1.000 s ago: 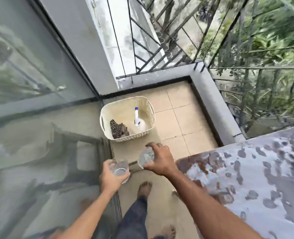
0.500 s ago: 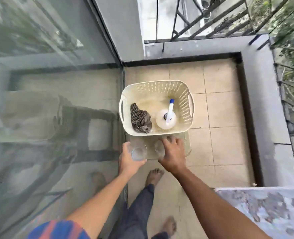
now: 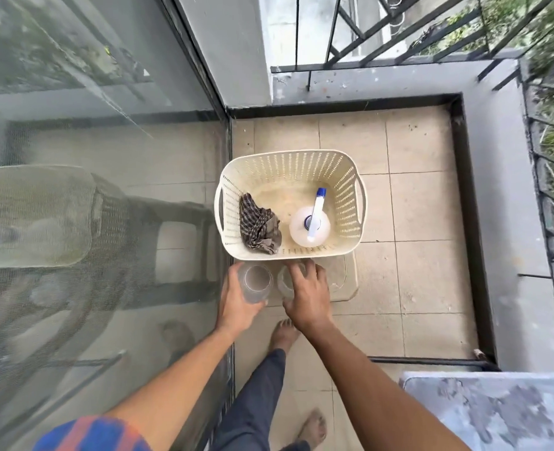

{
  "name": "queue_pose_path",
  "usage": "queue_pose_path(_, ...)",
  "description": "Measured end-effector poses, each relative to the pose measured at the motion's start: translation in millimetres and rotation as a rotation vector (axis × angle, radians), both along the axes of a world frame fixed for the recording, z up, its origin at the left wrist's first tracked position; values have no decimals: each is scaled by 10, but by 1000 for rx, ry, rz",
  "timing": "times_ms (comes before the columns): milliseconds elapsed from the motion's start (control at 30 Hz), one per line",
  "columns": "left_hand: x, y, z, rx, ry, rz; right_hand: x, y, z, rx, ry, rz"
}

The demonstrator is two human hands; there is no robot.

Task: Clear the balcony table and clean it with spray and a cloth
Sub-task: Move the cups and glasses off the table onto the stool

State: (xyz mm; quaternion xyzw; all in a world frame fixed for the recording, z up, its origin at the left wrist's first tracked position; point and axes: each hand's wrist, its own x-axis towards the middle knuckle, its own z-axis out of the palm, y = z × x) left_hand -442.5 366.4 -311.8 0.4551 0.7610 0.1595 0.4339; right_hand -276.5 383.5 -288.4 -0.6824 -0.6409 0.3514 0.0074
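My left hand (image 3: 236, 304) grips a clear drinking glass (image 3: 254, 283) from the side. My right hand (image 3: 308, 294) holds a second clear glass (image 3: 283, 283) from above, mostly hidden under the fingers. Both glasses hover just in front of a cream perforated basket (image 3: 288, 164) standing on a low stool (image 3: 347, 281). Inside the basket lie a dark checked cloth (image 3: 257, 227) and a white spray bottle (image 3: 310, 226) with a blue nozzle. The stained balcony table (image 3: 496, 411) shows at the lower right corner.
A glass door with mesh (image 3: 100, 190) runs along the left, reflecting a chair. Beige floor tiles (image 3: 425, 255) lie to the right of the basket. A grey parapet (image 3: 509, 222) with black railing borders the far and right sides. My bare feet (image 3: 285, 333) stand below the hands.
I have turned from the table and stepped toward the basket. Both hands with their glasses have come closer to its front rim. The table has slid to the lower right corner.
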Motion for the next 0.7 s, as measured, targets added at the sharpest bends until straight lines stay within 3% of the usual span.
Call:
queue_pose_path(200,-31,-12,147,-23,48,11,110,-63,130,-118,189,-169)
queue_pose_path(400,84,-135,678,151,188,-52,517,-177,671,-123,350,-455)
queue_pose_path(567,460,-140,1220,287,-21,-257,1008,-553,1416,-24,453,-631)
queue_pose_path(700,997,-114,1541,289,-126,-440,1409,-1161,1892,112,462,-803)
